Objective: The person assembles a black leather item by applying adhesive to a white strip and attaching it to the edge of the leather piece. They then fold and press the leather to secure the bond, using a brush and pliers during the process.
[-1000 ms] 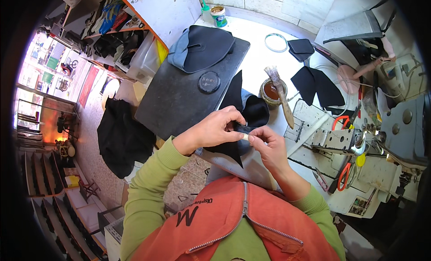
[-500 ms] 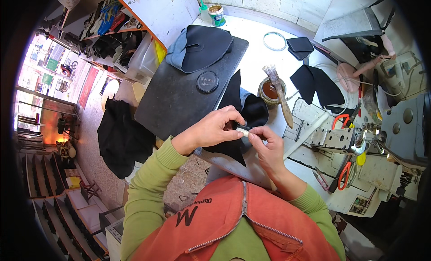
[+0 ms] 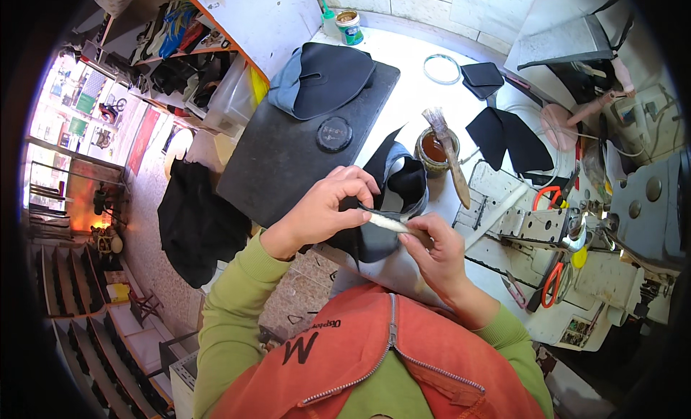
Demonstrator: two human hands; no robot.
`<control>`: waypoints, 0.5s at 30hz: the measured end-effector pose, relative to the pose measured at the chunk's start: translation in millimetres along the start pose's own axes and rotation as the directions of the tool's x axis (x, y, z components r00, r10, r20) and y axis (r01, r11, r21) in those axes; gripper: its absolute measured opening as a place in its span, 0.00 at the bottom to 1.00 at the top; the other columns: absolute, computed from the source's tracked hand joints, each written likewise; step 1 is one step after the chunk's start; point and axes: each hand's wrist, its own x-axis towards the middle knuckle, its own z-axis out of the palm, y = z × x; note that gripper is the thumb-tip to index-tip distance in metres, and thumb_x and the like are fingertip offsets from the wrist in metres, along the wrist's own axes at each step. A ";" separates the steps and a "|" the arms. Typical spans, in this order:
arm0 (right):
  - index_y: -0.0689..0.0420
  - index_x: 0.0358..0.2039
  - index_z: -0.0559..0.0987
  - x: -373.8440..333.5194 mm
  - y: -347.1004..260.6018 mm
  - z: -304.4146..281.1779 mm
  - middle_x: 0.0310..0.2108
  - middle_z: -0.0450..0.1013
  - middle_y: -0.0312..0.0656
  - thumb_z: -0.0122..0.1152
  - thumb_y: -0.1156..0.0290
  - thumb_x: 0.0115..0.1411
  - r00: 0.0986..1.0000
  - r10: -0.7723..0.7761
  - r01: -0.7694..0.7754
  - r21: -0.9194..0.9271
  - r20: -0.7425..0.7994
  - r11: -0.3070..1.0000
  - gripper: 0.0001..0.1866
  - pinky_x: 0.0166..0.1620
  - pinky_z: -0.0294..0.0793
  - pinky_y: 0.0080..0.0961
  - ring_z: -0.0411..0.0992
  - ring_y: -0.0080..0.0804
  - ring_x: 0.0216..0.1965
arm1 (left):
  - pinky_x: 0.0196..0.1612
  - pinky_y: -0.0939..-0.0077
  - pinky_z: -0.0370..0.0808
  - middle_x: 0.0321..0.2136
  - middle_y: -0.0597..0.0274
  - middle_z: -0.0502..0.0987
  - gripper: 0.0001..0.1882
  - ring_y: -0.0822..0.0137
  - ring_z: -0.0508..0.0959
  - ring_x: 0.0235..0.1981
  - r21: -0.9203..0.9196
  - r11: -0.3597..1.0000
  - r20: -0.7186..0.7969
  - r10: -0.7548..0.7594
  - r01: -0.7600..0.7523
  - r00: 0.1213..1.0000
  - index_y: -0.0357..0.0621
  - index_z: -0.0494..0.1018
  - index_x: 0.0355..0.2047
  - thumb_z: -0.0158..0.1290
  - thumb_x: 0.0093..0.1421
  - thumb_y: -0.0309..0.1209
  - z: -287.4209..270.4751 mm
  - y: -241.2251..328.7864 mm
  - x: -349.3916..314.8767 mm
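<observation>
In the head view, a pale strip (image 3: 386, 222) with a dark upper edge stretches between the person's two hands, just above the near edge of the white worktop (image 3: 407, 77); the left hand (image 3: 324, 209) has its grip closed in a pinch, thumb and fingertips meeting on the strip's left end; the right hand (image 3: 439, 255) has its grip closed too, thumb below and fingers above, nipping the right end; the strip slopes slightly down from left to right; behind and below it sits a dark leather piece (image 3: 376, 245), black and grey-blue, bent into an open curve, its near part partly covered by the hands; whether the strip is joined to that piece cannot be told

Just beyond the curved leather, a jar (image 3: 430, 162) of brown liquid stands on the worktop, a worn brush (image 3: 458, 176) lying across its rim with the bristles pointing away from the person; to the left lies a black board (image 3: 263, 170), bearing a round black lid (image 3: 335, 134) and, farther off, a folded dark piece (image 3: 338, 80) with a blue-grey edge; near the back stand a green bottle (image 3: 330, 23) and a small open tin (image 3: 350, 32), side by side; to the right of the jar lie black cut pieces (image 3: 512, 140), and nearer the person are a sewing machine (image 3: 536, 227) and orange-handled scissors (image 3: 552, 282)
</observation>
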 end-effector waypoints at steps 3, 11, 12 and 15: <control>0.62 0.35 0.74 1.6 -8.9 -7.6 0.28 0.70 0.40 0.64 0.82 0.51 0.996 -0.083 0.082 0.038 0.022 0.996 0.10 0.29 0.69 0.17 0.70 0.24 0.26 | 0.51 0.68 0.62 0.39 0.59 0.75 0.05 0.63 0.70 0.42 -0.006 0.999 -0.006 0.046 -0.046 0.999 0.43 0.70 0.24 0.57 0.47 0.26 -5.8 5.9 -7.5; 0.62 0.35 0.75 4.8 -16.2 -9.2 0.28 0.71 0.42 0.64 0.81 0.51 0.982 -0.189 0.189 0.024 -0.013 0.982 0.10 0.27 0.72 0.21 0.74 0.29 0.24 | 0.50 0.71 0.66 0.36 0.54 0.78 0.07 0.65 0.73 0.42 -0.516 0.836 0.076 -0.173 0.187 0.982 0.41 0.69 0.23 0.57 0.48 0.27 2.6 10.0 -23.0; 0.62 0.34 0.75 5.4 -16.4 -8.7 0.28 0.71 0.42 0.64 0.82 0.50 0.980 -0.196 0.197 0.029 -0.021 0.980 0.10 0.27 0.72 0.21 0.74 0.29 0.24 | 0.50 0.71 0.67 0.37 0.53 0.78 0.07 0.65 0.73 0.42 -0.530 0.828 0.091 -0.162 0.186 0.983 0.41 0.69 0.23 0.57 0.48 0.27 3.5 10.2 -23.8; 0.62 0.33 0.75 8.8 -19.2 -9.7 0.28 0.71 0.42 0.64 0.82 0.50 0.975 -0.221 0.221 0.025 -0.005 0.975 0.10 0.27 0.72 0.21 0.74 0.29 0.24 | 0.49 0.73 0.67 0.40 0.52 0.78 0.05 0.69 0.73 0.42 -0.550 0.815 0.144 -0.120 0.180 0.982 0.41 0.68 0.24 0.55 0.48 0.24 2.3 8.6 -25.9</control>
